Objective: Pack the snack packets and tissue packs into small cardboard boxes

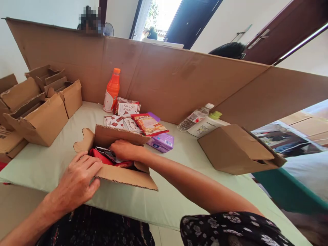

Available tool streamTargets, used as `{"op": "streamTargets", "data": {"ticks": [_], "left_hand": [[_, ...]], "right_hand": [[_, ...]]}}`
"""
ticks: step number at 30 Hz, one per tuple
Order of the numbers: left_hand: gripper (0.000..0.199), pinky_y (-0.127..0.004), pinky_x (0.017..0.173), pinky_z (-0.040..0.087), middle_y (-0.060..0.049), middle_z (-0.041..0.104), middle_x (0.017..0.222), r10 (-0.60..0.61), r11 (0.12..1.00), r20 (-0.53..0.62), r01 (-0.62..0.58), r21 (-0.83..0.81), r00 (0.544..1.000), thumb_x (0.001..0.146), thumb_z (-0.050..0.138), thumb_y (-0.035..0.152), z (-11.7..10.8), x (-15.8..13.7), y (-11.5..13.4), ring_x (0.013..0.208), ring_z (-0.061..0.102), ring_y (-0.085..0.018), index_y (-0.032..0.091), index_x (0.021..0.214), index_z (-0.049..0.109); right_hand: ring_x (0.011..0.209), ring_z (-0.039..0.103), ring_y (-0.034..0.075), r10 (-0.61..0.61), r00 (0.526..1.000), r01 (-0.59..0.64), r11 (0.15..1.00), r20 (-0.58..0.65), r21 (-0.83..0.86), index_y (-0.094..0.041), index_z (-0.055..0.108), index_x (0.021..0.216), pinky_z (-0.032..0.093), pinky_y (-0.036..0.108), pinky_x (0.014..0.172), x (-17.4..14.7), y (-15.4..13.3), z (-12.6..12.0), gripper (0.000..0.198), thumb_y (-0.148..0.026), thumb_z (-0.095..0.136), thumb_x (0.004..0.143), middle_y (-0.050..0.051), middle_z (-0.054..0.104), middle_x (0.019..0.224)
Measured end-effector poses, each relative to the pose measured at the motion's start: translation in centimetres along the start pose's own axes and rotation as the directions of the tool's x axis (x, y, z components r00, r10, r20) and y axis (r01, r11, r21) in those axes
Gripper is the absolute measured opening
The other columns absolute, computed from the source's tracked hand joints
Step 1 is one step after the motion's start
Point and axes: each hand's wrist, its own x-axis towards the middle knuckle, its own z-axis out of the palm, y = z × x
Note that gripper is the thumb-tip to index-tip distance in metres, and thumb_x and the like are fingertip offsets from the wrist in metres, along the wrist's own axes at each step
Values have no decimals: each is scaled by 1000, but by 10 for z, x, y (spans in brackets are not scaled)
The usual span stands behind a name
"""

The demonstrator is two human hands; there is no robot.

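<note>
An open cardboard box (120, 176) stands at the front of the table with its flaps spread. My left hand (79, 176) is closed on the box's near left edge, thumb on the near side. Down inside the box is my right hand (124, 150), fingers curled and their tips hidden, against a black and silver packet (106, 152). Red packets (101, 157) lie beneath it. Behind the box are white and brown Su-per Meal packets (129, 108), a red snack bag (150, 124) and a purple pack (162, 141).
An orange bottle (112, 90) stands against the tall cardboard partition (159, 75). A clear bottle (194, 118) and a white bottle with green cap (208, 124) lean at the right, behind another cardboard box (230, 148). Several open boxes (43, 118) crowd the left. People's heads show beyond the partition.
</note>
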Motion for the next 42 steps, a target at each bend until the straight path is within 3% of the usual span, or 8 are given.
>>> {"op": "streamTargets", "data": {"ticks": [6,10,17,25,27,31,34,42], "left_hand": [[29,-59,111,43,-11,62,132,22,997,-306,1,73,952,82,65,10,2,-12,-12,132,52,-34,24,107,62],[31,-59,113,42,-8,32,161,-181,983,-387,163,-78,904,84,68,14,9,-20,-17,142,43,-35,27,111,60],[20,-48,108,51,-7,72,122,-216,950,-318,124,-286,923,89,62,16,31,-14,-22,124,64,-26,24,107,60],[37,-37,88,61,-5,75,112,-449,879,-220,384,-283,866,93,62,40,21,1,-24,101,73,-24,25,126,57],[38,-37,87,61,-5,72,116,-460,882,-246,409,-234,853,93,61,39,24,8,-24,102,71,-23,26,128,57],[43,-48,96,57,-13,53,141,-408,913,-294,379,-152,865,94,58,31,34,16,-25,122,59,-30,26,136,53],[35,-57,107,48,-11,39,156,-308,951,-255,296,-85,916,93,57,28,38,17,-32,137,47,-35,29,128,61],[30,-49,109,50,-9,60,140,-227,969,-118,212,-126,967,98,46,29,37,18,-51,129,57,-27,25,119,67]], "right_hand": [[106,72,26,15,981,14,989,-191,148,-17,69,127,54,32,88,-43,17,6,34,-20,52,97,12,75,118],[112,69,24,81,828,80,963,-555,259,-15,70,122,54,38,98,-80,26,16,35,-20,44,100,12,74,121],[116,68,22,67,625,250,927,-777,281,-18,72,114,56,41,100,-80,38,26,33,-15,43,99,11,73,124],[134,56,26,308,409,274,857,-859,438,-28,67,127,46,50,112,-100,51,55,31,-31,57,98,11,61,142],[140,49,27,312,465,272,841,-829,469,-27,56,141,43,52,113,-105,56,61,45,-42,56,99,13,54,150],[132,57,28,105,706,327,829,-700,454,-25,56,142,44,52,110,-107,55,76,53,-56,38,103,13,63,140],[137,52,29,66,703,319,860,-708,398,-23,50,148,37,53,114,-107,48,93,62,-61,40,100,15,60,144],[153,25,36,-29,799,186,961,-601,202,-22,44,153,25,62,119,-98,55,108,80,-49,72,84,17,40,160]]}}
